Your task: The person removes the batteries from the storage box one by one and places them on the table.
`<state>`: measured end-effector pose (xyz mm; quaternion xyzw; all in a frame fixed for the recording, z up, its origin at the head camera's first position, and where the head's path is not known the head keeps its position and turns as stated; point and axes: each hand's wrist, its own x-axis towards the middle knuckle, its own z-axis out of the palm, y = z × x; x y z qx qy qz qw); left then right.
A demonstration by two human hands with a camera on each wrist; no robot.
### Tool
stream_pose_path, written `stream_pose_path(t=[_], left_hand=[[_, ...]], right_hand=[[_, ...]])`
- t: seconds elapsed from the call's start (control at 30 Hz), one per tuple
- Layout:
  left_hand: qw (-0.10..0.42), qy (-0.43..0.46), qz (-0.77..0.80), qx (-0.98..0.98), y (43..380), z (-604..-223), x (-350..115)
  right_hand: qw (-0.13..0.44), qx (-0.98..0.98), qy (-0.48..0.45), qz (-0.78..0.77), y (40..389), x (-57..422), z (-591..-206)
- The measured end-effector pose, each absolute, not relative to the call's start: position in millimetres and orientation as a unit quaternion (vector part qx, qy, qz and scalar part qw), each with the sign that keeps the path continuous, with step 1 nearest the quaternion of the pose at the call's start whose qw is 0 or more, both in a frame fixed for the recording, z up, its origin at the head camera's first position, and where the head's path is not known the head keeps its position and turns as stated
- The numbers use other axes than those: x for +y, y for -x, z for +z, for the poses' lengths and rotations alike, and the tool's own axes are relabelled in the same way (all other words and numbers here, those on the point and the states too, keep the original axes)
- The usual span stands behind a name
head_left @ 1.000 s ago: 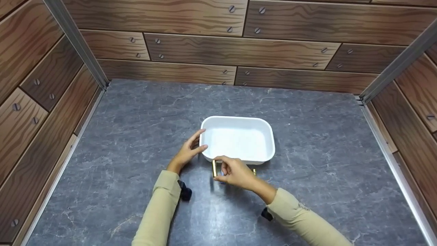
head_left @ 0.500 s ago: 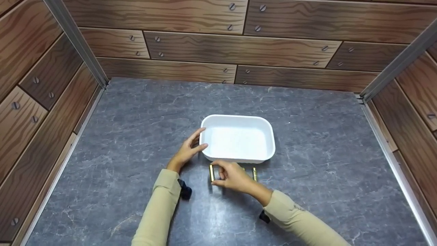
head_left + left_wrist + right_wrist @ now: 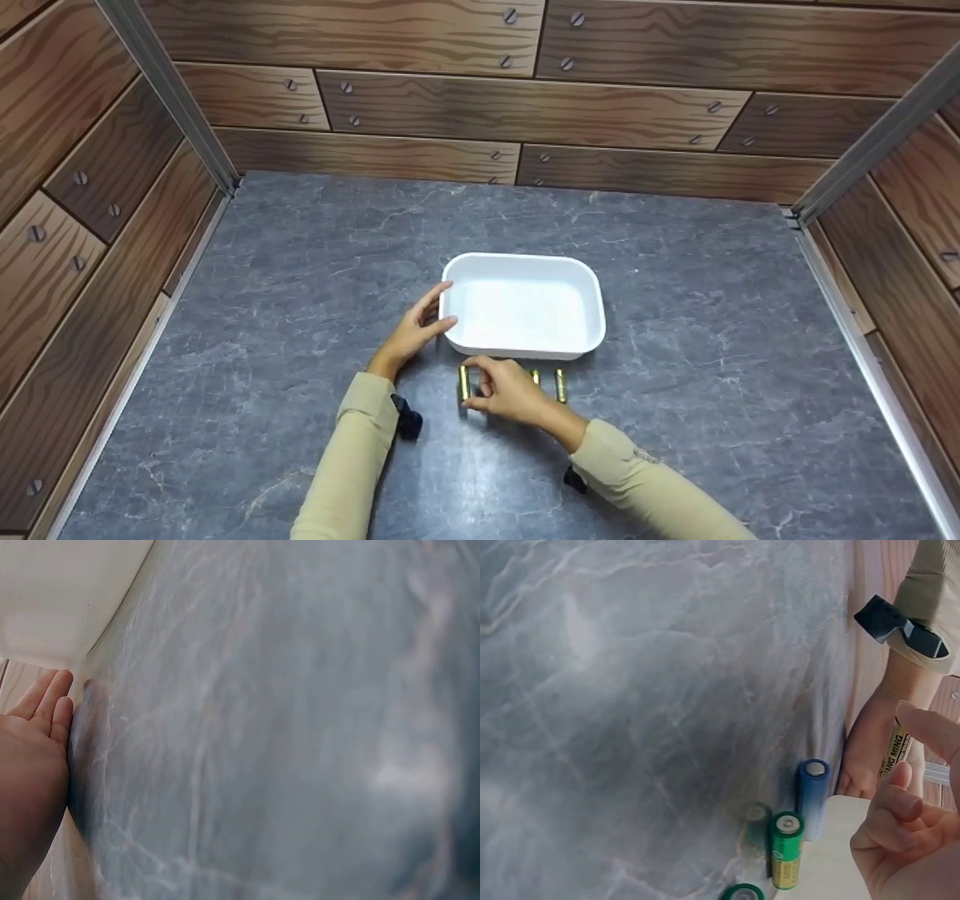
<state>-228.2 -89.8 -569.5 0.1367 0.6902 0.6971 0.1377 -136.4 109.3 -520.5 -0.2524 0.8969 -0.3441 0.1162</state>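
Note:
In the head view my left hand [image 3: 409,330] rests against the left end of a white tub [image 3: 523,352], its thumb and a fingertip at the rim. The left wrist view shows several of its fingers held straight beside the tub wall. My right hand [image 3: 510,390] pinches a gold battery [image 3: 463,384] between thumb and index finger, in front of the tub; lettering on this battery [image 3: 895,748] shows in the right wrist view. Near that hand lie a green-and-gold battery [image 3: 786,851], a blue battery [image 3: 813,791] and another green-ended battery [image 3: 744,892], cut off by the frame.
The grey marbled tabletop [image 3: 330,240] spreads around the tub. Wood-patterned panels [image 3: 480,105] stand at the back and both sides, with metal posts [image 3: 169,97] in the corners. A black wrist camera [image 3: 407,420] sits at the left cuff.
My right hand has drawn back from the tub's front rim, slightly to the left, carrying the gold battery. More of the batteries behind it now shows. The left hand has stayed at the tub.

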Motion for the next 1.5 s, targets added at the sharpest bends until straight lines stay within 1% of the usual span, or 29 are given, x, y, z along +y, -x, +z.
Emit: stream_pose_path(t=[0.17,0.4,0.73,0.9,1.13,1.5], left_hand=[[0.138,-0.136,0.698,0.689,227.7,-568.8,-89.7],[0.135,-0.138,0.696,0.691,227.9,-568.7,-89.9],[0.138,-0.125,0.693,0.696,228.7,-568.7,-89.1],[0.139,-0.117,0.694,0.697,227.2,-567.7,-88.7],[0.143,-0.11,0.687,0.704,227.0,-568.4,-88.4],[0.136,-0.125,0.694,0.696,226.8,-567.2,-88.8]], right_hand=[[0.121,0.906,0.234,-0.332,138.8,109.4,-524.6],[0.107,0.92,0.216,-0.31,142.5,108.2,-529.6],[0.106,0.947,0.173,-0.25,145.0,101.8,-530.6],[0.097,0.955,0.167,-0.225,145.6,100.8,-531.3],[0.099,0.958,0.161,-0.215,144.1,100.6,-532.5],[0.085,0.964,0.159,-0.196,142.9,97.5,-530.9]])
